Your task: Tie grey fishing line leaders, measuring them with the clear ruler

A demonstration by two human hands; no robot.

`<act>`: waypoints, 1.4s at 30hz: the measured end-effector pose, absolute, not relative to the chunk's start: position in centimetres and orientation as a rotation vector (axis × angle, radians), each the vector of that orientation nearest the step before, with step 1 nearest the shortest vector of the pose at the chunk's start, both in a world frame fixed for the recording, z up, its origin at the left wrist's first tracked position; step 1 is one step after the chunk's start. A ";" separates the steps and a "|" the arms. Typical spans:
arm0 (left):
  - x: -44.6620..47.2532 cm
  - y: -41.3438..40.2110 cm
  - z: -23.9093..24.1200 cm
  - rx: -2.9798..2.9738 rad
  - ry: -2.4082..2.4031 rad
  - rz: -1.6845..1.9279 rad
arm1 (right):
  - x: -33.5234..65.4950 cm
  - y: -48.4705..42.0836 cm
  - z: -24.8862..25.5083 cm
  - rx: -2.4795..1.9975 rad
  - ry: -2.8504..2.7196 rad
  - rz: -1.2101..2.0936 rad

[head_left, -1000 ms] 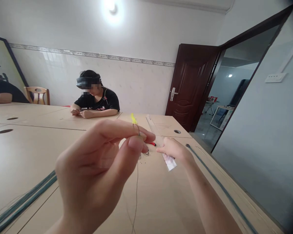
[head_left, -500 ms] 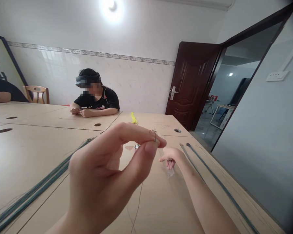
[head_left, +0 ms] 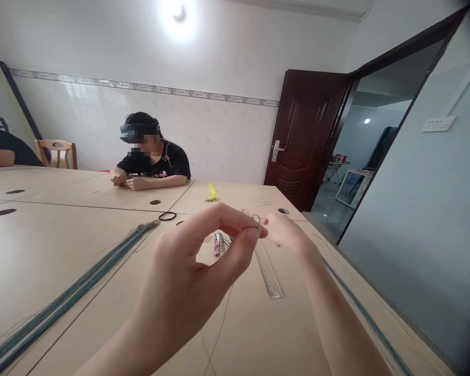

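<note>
My left hand (head_left: 196, 266) pinches a small loop of thin dark cord (head_left: 256, 222) between thumb and forefinger. A fine thread (head_left: 221, 318) hangs from that hand down to the tabletop. My right hand (head_left: 288, 235) is bunched against the left fingertips, and its fingers partly cover the loop. Below the hands lie a transparent ruler (head_left: 267, 266) and small pink-handled scissors (head_left: 216, 244). A long bundle of grey-green cords (head_left: 74, 287) stretches across the table (head_left: 35, 245) on my left.
A second cord bundle (head_left: 366, 308) runs along the right table edge. A black elastic band (head_left: 167, 216) and yellow threads (head_left: 212, 193) lie farther off. A co-worker (head_left: 152, 162) sits across the table, hands together. A dark door (head_left: 305, 138) stands open behind.
My right hand has moved up from above the ruler to meet the left fingertips. The left hand has shifted slightly, and the scissors, ruler and elastic band now show more fully.
</note>
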State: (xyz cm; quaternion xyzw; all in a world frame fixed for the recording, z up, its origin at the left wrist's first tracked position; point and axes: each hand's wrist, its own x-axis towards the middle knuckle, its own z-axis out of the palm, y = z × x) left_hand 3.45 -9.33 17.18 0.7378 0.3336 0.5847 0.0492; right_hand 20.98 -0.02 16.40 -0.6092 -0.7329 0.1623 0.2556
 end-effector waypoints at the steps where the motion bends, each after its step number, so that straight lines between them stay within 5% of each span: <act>1: 3.5 -9.2 17.1 2.275 1.067 1.728 | 21.1 -0.4 16.7 -1.556 -1.981 0.452; 8: 4.2 -8.7 16.4 2.465 1.204 1.583 | 21.5 -7.1 18.6 -0.862 -1.899 0.380; 15: 4.4 -8.8 16.6 2.525 1.150 1.577 | 21.6 -8.8 18.5 -0.847 -1.947 0.023; 27: 3.8 -8.9 17.7 1.767 0.551 1.334 | 21.2 -8.4 18.5 -0.297 -1.935 -0.281; 33: 4.6 -9.8 17.4 2.145 0.868 1.812 | 21.5 -9.2 18.3 -0.509 -1.891 0.074; 42: 4.7 -10.4 17.4 2.198 0.836 1.869 | 21.0 -9.5 18.1 -0.508 -1.888 0.259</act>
